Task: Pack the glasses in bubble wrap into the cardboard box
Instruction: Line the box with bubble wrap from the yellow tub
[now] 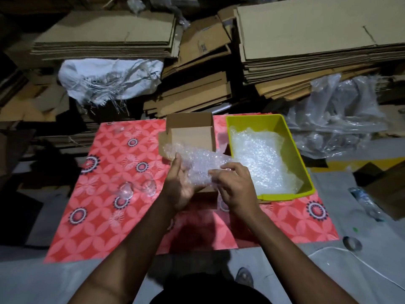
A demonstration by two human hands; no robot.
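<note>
Both my hands hold a bundle of bubble wrap [197, 163] just above the near edge of the small open cardboard box [190, 132]. My left hand [178, 183] cups the bundle from the left and below. My right hand [234, 183] pinches the wrap at its right end. Whether a glass sits inside the wrap I cannot tell. Two clear glasses [126, 189] [150, 185] lie on the red patterned cloth [98, 216], left of my hands. Another clear glass [119, 128] seems to stand at the cloth's far left corner.
A yellow-green bin [304, 163] with bubble wrap sheets stands right of the box. Stacks of flat cardboard [306, 44] and a white sack [109, 80] rise behind. Crumpled plastic film [337, 119] lies at right; a tape roll [351, 243] and a plastic bottle [363, 202] lie on the floor.
</note>
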